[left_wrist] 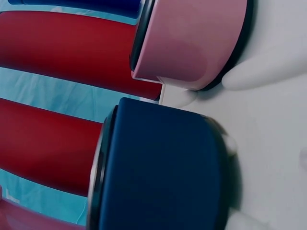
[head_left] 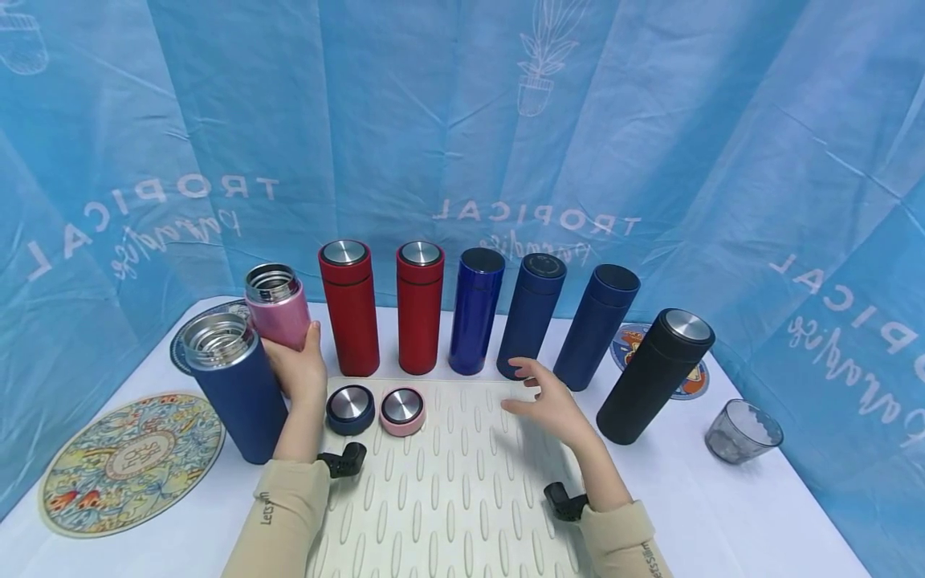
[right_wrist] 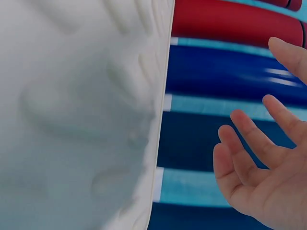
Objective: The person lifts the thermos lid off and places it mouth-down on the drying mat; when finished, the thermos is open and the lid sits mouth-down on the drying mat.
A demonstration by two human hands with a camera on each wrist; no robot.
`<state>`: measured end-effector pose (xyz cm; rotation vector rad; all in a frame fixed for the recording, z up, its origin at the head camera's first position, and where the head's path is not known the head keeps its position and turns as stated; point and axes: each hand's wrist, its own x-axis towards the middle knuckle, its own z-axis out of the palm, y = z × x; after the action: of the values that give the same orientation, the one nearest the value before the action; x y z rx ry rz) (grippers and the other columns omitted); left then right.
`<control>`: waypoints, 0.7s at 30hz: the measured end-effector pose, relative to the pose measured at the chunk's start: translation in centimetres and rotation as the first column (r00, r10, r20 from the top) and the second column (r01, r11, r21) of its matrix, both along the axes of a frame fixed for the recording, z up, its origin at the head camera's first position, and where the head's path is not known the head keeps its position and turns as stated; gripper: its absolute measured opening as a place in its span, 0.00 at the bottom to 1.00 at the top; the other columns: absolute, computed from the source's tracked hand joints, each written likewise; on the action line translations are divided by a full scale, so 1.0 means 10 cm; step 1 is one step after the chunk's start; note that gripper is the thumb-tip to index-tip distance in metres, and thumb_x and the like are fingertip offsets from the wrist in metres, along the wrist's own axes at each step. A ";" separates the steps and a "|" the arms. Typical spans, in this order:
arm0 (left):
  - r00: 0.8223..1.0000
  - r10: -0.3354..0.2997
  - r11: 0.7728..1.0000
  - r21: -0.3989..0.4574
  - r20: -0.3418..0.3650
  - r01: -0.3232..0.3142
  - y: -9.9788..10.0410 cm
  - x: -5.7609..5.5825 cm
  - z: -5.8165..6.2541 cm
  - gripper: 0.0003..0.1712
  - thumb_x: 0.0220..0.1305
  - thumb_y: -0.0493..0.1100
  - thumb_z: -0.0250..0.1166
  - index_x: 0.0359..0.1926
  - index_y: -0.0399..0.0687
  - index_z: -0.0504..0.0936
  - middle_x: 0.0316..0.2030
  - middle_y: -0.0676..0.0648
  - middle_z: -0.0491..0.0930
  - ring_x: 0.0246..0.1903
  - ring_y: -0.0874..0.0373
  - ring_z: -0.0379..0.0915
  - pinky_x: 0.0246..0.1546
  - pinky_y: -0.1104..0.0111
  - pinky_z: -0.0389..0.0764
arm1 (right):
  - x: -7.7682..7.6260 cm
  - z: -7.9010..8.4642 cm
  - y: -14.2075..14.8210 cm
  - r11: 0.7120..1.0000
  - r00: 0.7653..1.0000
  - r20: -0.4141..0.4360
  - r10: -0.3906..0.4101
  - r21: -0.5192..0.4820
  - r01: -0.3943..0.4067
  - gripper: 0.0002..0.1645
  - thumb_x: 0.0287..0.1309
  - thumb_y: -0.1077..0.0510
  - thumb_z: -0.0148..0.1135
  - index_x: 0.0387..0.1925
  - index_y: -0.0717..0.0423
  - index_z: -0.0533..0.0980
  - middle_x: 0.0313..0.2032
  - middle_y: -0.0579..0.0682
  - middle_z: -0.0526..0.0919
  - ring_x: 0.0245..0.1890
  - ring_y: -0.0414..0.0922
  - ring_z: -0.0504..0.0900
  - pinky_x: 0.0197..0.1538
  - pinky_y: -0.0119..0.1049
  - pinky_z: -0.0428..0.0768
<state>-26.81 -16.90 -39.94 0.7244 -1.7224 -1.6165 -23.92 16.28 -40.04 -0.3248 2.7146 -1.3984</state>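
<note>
At the left, my left hand [head_left: 298, 368] holds a pink thermos bottle [head_left: 280, 321] low on its body, its lid off and steel mouth showing; most of the fingers are hidden. Close beside it stands an open navy thermos bottle [head_left: 242, 389], wider and nearer to me. A navy lid [head_left: 350, 409] and a pink lid [head_left: 402, 411] sit side by side on the cream ridged mat; the left wrist view shows the navy lid [left_wrist: 163, 167] large. Over the mat's right part hovers my right hand [head_left: 545, 401], fingers loosely bent and apart, with nothing in it.
Along the back stand two red thermoses [head_left: 349, 321], a glossy blue one [head_left: 477, 313] and two navy ones [head_left: 531, 309]. A black thermos [head_left: 650, 381] and a glass [head_left: 743, 433] are at the right. A patterned round placemat [head_left: 133, 466] lies front left; blue cloth [head_left: 462, 120] hangs behind.
</note>
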 end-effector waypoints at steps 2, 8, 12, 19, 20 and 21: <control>1.000 -0.002 1.000 -0.001 0.003 0.002 0.00 0.00 0.00 0.52 0.59 0.48 0.63 0.71 0.45 0.37 0.70 0.44 0.46 0.68 0.57 0.43 0.68 0.69 0.43 | 0.01 0.00 0.06 1.000 1.000 0.016 -0.020 -0.004 0.020 0.38 0.48 0.56 0.69 0.62 0.50 0.65 0.57 0.58 0.71 0.57 0.57 0.68 0.53 0.52 0.72; 1.000 -0.001 1.000 -0.011 0.013 0.001 0.00 0.00 0.00 0.52 0.59 0.49 0.63 0.71 0.45 0.37 0.70 0.43 0.46 0.68 0.56 0.44 0.68 0.68 0.44 | 0.00 -0.03 0.24 0.998 0.997 0.050 -0.055 0.002 0.055 0.38 0.51 0.56 0.67 0.63 0.52 0.63 0.58 0.60 0.69 0.57 0.58 0.67 0.51 0.52 0.73; 0.999 -0.005 1.000 -0.022 0.032 0.006 -0.01 0.00 0.00 0.52 0.59 0.49 0.62 0.71 0.45 0.36 0.70 0.43 0.45 0.68 0.56 0.43 0.68 0.66 0.43 | -0.02 -0.06 0.35 0.997 0.993 0.087 -0.077 -0.013 0.079 0.38 0.52 0.54 0.66 0.63 0.50 0.62 0.60 0.61 0.67 0.59 0.59 0.65 0.54 0.53 0.72; 0.996 -0.012 0.998 -0.057 0.089 0.017 -0.01 0.00 0.00 0.52 0.60 0.52 0.61 0.71 0.45 0.35 0.70 0.40 0.45 0.69 0.52 0.42 0.68 0.61 0.44 | -0.05 -0.14 0.49 0.992 0.983 0.138 -0.126 -0.009 0.128 0.37 0.54 0.56 0.63 0.64 0.54 0.60 0.62 0.63 0.63 0.62 0.61 0.60 0.59 0.59 0.65; 0.995 -0.017 0.998 -0.058 0.095 0.022 -0.01 0.00 0.00 0.52 0.60 0.53 0.60 0.71 0.45 0.35 0.69 0.39 0.45 0.69 0.51 0.42 0.68 0.59 0.44 | -0.06 -0.15 0.50 0.991 0.982 0.140 -0.129 -0.005 0.131 0.37 0.54 0.56 0.63 0.64 0.55 0.60 0.62 0.63 0.62 0.63 0.61 0.59 0.59 0.59 0.64; 0.994 -0.023 0.998 -0.061 0.103 0.030 0.00 0.01 0.01 0.52 0.60 0.53 0.60 0.71 0.44 0.34 0.69 0.38 0.44 0.69 0.50 0.41 0.68 0.58 0.44 | -0.06 -0.16 0.51 0.991 0.981 0.144 -0.130 -0.003 0.132 0.37 0.54 0.56 0.62 0.65 0.56 0.59 0.63 0.64 0.62 0.63 0.62 0.58 0.60 0.59 0.63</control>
<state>-26.72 -16.92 -39.89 0.7687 -1.8540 -1.5599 -24.51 21.38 -41.62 -0.0435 2.6533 -1.4108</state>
